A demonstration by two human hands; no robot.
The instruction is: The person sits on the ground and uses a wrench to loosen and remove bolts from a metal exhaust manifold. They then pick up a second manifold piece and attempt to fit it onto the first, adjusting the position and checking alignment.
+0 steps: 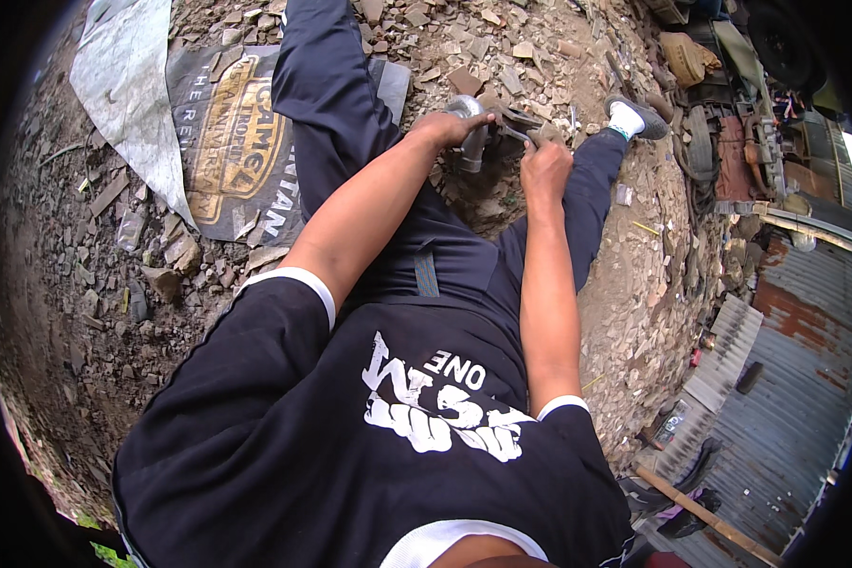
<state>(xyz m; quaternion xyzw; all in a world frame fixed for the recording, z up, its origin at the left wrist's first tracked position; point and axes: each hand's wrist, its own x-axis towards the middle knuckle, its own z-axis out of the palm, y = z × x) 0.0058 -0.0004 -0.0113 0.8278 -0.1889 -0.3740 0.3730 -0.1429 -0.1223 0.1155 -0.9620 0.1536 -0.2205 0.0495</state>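
Two hands at a bent pipe on rubble-strewn ground

Over there, between the seated person's spread legs, is a bent grey pipe (472, 151). Its top curves over, and one straight end points back toward the person, its long axis running nearly in line with the body. The left hand (440, 130) is curled over the bend. The right hand (546, 168) is closed in a fist around a metal tool (519, 119), which slants from that fist forward and to the left, toward the pipe.

From here the left hand covers part of the bend, and the right fist hides the tool's near end. I can't make out the tool's exact kind, or whether the pipe touches the ground.

Broken stones (530, 57) lie thickly beyond. The left trouser leg (336, 85) stands between the pipe and a dark printed sheet (222, 142), covering its edge. A grey shoe (646, 117) sits off to the right; corrugated metal sheets (786, 331) lie farther out.
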